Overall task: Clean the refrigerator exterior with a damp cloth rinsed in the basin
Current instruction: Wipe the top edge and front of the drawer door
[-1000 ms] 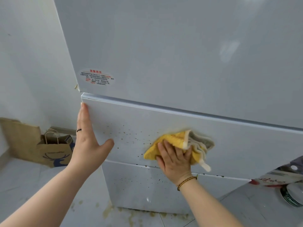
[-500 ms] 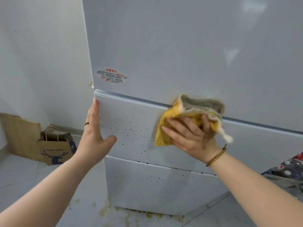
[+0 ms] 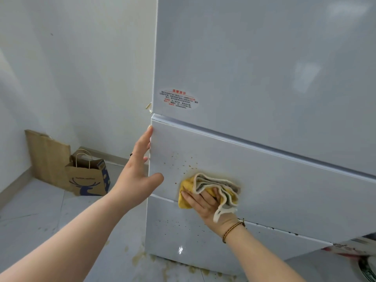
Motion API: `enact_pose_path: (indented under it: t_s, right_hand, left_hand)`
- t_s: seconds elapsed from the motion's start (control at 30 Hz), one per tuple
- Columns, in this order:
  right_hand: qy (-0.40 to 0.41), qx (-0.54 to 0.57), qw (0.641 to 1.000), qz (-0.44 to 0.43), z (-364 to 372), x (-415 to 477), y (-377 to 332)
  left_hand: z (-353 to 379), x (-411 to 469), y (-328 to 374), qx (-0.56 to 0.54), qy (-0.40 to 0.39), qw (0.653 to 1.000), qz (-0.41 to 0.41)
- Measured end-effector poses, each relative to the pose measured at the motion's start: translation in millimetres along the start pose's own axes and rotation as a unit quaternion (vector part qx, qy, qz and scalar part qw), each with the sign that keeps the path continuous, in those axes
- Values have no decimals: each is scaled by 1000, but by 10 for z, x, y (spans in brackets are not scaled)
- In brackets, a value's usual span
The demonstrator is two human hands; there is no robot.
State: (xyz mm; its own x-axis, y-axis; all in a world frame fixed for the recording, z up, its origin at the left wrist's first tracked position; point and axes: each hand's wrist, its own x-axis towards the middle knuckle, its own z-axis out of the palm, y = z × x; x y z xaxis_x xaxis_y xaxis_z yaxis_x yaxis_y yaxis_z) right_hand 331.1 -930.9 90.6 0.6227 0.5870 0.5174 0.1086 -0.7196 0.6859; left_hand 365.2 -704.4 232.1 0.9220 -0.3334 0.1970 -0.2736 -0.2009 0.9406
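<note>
The cloth (image 3: 206,183) is pressed onto the refrigerator (image 3: 264,78) specks (image 3: 183,162) by the flat-fingered right grip (image 3: 207,207), its 9 o'clock edge braced by the empty, outstretched left grip (image 3: 136,180).

White wall (image 3: 81,68), stained tile floor (image 3: 40,220)

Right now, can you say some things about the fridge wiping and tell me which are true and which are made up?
1. The right hand presses a crumpled yellow and white cloth against the white refrigerator's middle door. True.
2. The left hand holds a sponge. False: it holds nothing; its straight fingers lie along that door's left edge.
3. Small brown specks dot the door above the cloth. True.
4. The brown paper bag with a blue deer print hangs on the refrigerator. False: it stands on the floor by the wall.
5. The oval sticker with red writing sits on the top door. True.
</note>
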Motion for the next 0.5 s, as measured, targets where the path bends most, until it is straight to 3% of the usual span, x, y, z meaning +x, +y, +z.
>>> enact_pose_path:
  t_s: [0.17, 0.33, 0.5]
  right_hand:
    - [19, -4, 997, -69, -235, 201, 380]
    - [130, 27, 983, 124, -600, 1024, 583]
    - [139, 34, 973, 180, -435, 1287, 134]
  left_hand:
    - [-89, 17, 10, -41, -26, 999, -9]
    - [-124, 52, 1, -50, -34, 998, -7]
    - [-186, 86, -6, -61, -46, 997, -6]
